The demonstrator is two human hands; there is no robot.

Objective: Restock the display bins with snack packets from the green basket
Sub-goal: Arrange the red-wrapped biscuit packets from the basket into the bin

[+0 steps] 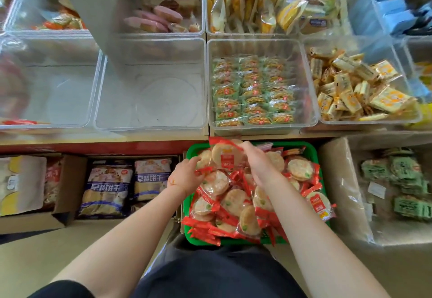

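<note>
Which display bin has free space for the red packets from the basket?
The clear bin left of the green-packet bin shows a bare floor. The green-packet bin and the yellow-packet bin are crowded.

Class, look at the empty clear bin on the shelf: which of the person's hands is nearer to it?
Left. The left hand lies just below the empty clear bin, at the green basket's left edge. The right hand is further right, below the neighbouring bin.
</note>
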